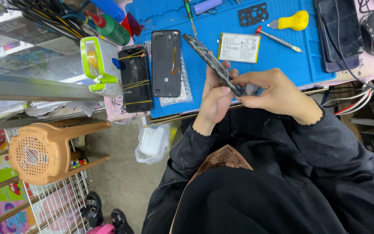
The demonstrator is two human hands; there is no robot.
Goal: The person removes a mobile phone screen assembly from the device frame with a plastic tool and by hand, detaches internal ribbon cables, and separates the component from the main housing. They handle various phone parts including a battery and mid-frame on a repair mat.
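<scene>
Two hands are meeting above the lap, just before the bench edge: the left hand is gripping an opened phone body tilted edge-up, fingers wrapped along it, while the right hand is pinching at its lower end. Beyond are lying a blue work mat, a phone battery and a yellow-handled tool.

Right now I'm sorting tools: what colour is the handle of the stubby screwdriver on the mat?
Yellow handle, head view.
</scene>
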